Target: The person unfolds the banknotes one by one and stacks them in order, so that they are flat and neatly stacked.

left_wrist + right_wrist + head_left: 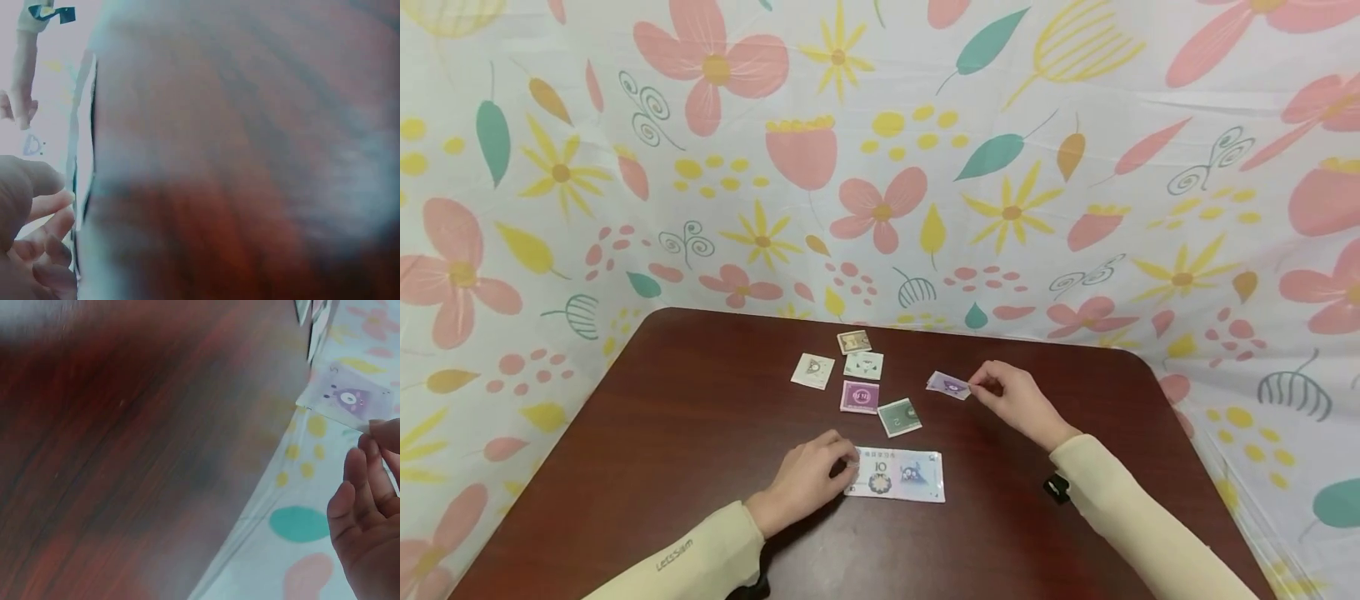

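Note:
My right hand pinches the near corner of a small purple play banknote between thumb and finger. In the right wrist view the purple note shows a cartoon figure and a 5, and it is held up off the table. My left hand grips the left end of a larger pale blue and pink play banknote marked 10, which lies near the front of the table. Its thumb and fingertips meet at the paper's edge in the left wrist view, covering that end of the note.
Small folded notes lie at the back middle of the brown table: a tan one, a mint one, a cream one, a magenta one and a green one. A flowered cloth hangs behind.

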Motion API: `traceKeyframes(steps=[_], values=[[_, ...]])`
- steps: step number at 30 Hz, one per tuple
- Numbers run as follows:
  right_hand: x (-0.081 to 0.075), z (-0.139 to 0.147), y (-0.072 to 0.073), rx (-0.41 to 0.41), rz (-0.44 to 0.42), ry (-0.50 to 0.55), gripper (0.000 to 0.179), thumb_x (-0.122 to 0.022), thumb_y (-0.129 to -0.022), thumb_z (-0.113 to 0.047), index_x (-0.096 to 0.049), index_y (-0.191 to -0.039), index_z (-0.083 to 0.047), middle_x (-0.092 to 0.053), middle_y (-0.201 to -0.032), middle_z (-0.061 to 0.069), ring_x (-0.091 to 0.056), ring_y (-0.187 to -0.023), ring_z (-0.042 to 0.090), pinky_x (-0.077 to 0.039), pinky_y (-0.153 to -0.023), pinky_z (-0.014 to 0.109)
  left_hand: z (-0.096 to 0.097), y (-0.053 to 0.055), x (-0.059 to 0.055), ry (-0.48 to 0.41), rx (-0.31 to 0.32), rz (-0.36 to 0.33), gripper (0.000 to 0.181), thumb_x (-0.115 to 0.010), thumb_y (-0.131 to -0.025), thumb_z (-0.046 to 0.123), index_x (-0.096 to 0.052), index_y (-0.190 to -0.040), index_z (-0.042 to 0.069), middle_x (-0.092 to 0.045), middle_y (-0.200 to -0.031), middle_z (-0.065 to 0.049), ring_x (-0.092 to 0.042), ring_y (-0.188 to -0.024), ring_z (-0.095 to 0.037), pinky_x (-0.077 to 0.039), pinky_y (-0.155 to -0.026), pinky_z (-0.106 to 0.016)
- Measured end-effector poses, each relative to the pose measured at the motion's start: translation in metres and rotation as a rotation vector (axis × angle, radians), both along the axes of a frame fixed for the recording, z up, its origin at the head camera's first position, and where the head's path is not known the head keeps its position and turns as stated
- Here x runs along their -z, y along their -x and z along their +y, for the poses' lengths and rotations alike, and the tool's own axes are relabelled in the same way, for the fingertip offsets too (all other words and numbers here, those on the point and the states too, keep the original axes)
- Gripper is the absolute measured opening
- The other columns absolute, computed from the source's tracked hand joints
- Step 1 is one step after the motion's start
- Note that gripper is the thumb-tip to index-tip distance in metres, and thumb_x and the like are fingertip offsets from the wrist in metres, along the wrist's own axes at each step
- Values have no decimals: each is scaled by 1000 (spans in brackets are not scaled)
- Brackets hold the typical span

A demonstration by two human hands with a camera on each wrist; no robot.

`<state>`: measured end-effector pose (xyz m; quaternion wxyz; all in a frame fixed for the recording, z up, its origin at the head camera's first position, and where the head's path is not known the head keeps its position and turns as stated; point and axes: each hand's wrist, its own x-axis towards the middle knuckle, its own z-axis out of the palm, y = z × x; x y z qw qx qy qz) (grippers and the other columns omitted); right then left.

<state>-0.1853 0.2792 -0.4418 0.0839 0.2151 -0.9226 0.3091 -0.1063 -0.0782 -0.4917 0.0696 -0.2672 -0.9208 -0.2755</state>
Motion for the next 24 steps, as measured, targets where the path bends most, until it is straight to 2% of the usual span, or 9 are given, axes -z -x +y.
traceKeyframes(steps=[3,6,11,14,16,18,24], values=[[-3,-11,-8,-64,57,19,17,-78,-91,1,-72,-95,-15,-65,-91,-7,-59,-80,9,-52,-70,28,0,5,-4,-54,-45,8,6,-78,-90,17,-75,-94,19,-63,-88,9,-62,-73,-10,-50,-63,-32],[-5,-20,-18,-103,99,27,25,-79,-89,2,-70,-95,-20,-64,-92,-11,-58,-81,6,-53,-69,28,3,12,-8,-148,-58,-37,4,-76,-92,17,-76,-94,21,-63,-87,11,-57,-72,-6,-47,-63,-27],[-7,-31,-32,-153,201,-26,28,-82,-87,0,-68,-98,-22,-64,-97,-13,-60,-88,5,-58,-76,31,13,22,-15,-330,-15,-180,6,-70,-98,15,-76,-98,15,-67,-86,8,-55,-70,-3,-47,-65,-25],[-6,-38,-36,-199,296,-78,26,-83,-85,-1,-68,-99,-17,-65,-99,-10,-61,-92,8,-58,-78,33,20,26,-18,-441,-9,-271,12,-65,-101,12,-76,-101,7,-72,-86,-3,-63,-73,-11,-50,-65,-24],[-5,-43,-38,-230,365,-111,27,-83,-83,1,-68,-98,-15,-64,-99,-8,-61,-93,10,-58,-79,33,26,29,-21,-502,-28,-335,16,-62,-103,11,-75,-103,3,-74,-89,-10,-66,-75,-15,-50,-63,-24],[-4,-48,-40,-250,409,-135,28,-84,-82,2,-68,-97,-14,-64,-99,-6,-61,-93,12,-57,-78,34,33,31,-24,-574,-57,-414,21,-58,-106,12,-74,-105,-1,-75,-92,-16,-65,-71,-17,-49,-59,-23],[-2,-55,-47,-278,440,-152,28,-85,-81,2,-68,-96,-15,-63,-98,-5,-59,-90,12,-55,-78,32,51,33,-30,-741,-155,-600,33,-57,-107,25,-72,-101,-3,-71,-90,-19,-42,-56,-6,-37,-51,-21]])
